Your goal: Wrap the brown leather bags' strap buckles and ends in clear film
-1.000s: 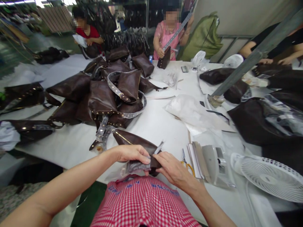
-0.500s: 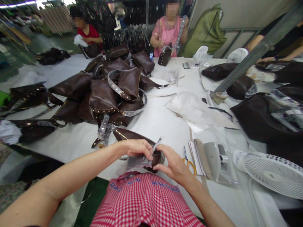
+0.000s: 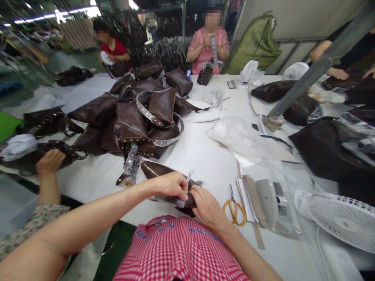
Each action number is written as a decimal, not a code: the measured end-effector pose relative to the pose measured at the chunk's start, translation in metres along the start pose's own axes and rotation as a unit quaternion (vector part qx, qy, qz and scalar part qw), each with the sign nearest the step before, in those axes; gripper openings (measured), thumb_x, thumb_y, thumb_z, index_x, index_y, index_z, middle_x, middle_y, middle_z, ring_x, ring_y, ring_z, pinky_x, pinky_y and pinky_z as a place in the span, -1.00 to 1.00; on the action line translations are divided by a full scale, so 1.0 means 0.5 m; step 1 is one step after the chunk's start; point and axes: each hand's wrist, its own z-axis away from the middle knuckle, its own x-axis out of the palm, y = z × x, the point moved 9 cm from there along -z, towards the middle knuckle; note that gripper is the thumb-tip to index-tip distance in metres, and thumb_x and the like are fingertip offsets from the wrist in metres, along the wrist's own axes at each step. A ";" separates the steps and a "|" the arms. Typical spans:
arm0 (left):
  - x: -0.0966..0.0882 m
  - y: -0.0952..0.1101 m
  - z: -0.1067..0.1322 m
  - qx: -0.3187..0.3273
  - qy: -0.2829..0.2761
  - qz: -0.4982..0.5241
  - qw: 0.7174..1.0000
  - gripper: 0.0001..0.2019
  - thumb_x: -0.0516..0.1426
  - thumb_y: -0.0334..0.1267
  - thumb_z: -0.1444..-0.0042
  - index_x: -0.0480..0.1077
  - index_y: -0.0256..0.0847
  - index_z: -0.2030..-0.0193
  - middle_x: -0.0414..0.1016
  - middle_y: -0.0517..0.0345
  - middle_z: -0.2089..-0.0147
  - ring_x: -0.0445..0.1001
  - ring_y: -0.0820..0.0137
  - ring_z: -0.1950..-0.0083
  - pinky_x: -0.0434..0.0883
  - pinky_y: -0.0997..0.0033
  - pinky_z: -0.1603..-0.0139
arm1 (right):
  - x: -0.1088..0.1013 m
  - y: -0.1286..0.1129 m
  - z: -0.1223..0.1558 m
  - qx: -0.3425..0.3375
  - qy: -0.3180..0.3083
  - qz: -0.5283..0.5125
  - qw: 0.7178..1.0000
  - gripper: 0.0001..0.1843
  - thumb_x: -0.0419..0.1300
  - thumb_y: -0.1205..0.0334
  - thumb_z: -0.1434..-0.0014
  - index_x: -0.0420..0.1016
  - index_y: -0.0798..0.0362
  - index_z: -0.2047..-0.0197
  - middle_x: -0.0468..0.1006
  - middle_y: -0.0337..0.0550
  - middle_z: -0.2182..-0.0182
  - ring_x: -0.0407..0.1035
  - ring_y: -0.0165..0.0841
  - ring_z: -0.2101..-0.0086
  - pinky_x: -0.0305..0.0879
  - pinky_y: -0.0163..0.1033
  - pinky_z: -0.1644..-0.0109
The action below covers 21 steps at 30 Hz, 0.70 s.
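A dark brown leather handbag with a gold zipper lies at the table's front edge, right before my apron. My left hand pinches clear plastic film, whose end sticks up past the fingertips. My right hand is closed on a brown leather part of the same bag, close beside the left fingertips. Both hands hide much of the bag. Just left of it lies a studded strap wrapped in clear plastic.
A pile of brown handbags covers the left middle. Yellow-handled scissors, cardboard strips, a tape dispenser and a white fan stand right. A co-worker's hand touches a bag at left; other people work across the table.
My right hand has gone from spread fingers to closed on the bag, nearer my left hand. A co-worker's hand has come in at the left. The person opposite has raised a strap.
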 end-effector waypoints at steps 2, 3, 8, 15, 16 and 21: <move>0.005 -0.002 -0.005 -0.007 0.000 -0.033 0.999 -0.90 0.21 -0.30 0.24 0.38 -0.24 0.55 0.27 0.34 0.63 0.20 0.52 0.57 0.12 0.51 0.55 | 0.004 -0.007 -0.009 -0.003 -0.022 0.010 1.000 -0.59 0.04 0.45 -0.07 0.32 0.18 -0.03 0.41 0.12 0.01 0.32 -0.15 0.04 0.38 -0.02 0.02; 0.010 -0.004 -0.009 -0.014 0.001 -0.037 0.999 -0.88 0.22 -0.28 0.23 0.36 -0.23 0.54 0.26 0.35 0.63 0.19 0.52 0.57 0.12 0.51 0.55 | 0.005 -0.009 -0.012 -0.005 -0.026 0.010 1.000 -0.62 0.04 0.45 -0.09 0.32 0.18 -0.01 0.42 0.11 0.03 0.32 -0.16 0.05 0.38 -0.04 0.03; 0.014 0.024 -0.021 0.009 0.088 -0.139 0.986 -0.66 0.28 -0.23 0.26 0.34 -0.20 0.28 0.33 0.32 0.51 0.23 0.46 0.49 0.10 0.50 0.50 | 0.007 -0.008 -0.012 -0.008 -0.010 0.004 1.000 -0.75 -0.03 0.38 -0.22 0.34 0.16 0.06 0.43 0.08 0.12 0.33 -0.18 0.11 0.37 -0.07 0.10; -0.016 0.047 0.002 0.047 0.058 -0.167 0.983 -0.55 0.03 0.18 -0.06 0.37 -0.24 0.38 0.36 0.20 0.45 0.26 0.42 0.43 0.13 0.48 0.46 | -0.019 0.001 -0.012 -0.008 0.035 -0.034 0.999 -0.71 -0.01 0.34 -0.22 0.29 0.16 -0.01 0.42 0.10 0.09 0.34 -0.17 0.13 0.38 -0.05 0.10; -0.025 0.041 0.010 0.051 0.051 -0.145 0.987 -0.55 0.01 0.16 -0.09 0.38 -0.25 0.36 0.37 0.20 0.43 0.27 0.42 0.42 0.14 0.49 0.45 | -0.021 0.000 -0.013 -0.009 0.033 -0.033 0.999 -0.72 -0.01 0.35 -0.22 0.29 0.16 0.00 0.42 0.10 0.09 0.34 -0.17 0.13 0.38 -0.04 0.10; -0.008 0.003 0.031 0.050 -0.028 -0.100 0.993 -0.72 0.11 -0.04 -0.02 0.40 -0.25 0.41 0.33 0.26 0.46 0.26 0.46 0.41 0.15 0.53 0.43 | -0.021 0.005 -0.015 -0.008 0.015 -0.023 1.000 -0.80 -0.01 0.33 -0.24 0.32 0.14 0.08 0.43 0.09 0.09 0.35 -0.20 0.19 0.39 -0.05 0.13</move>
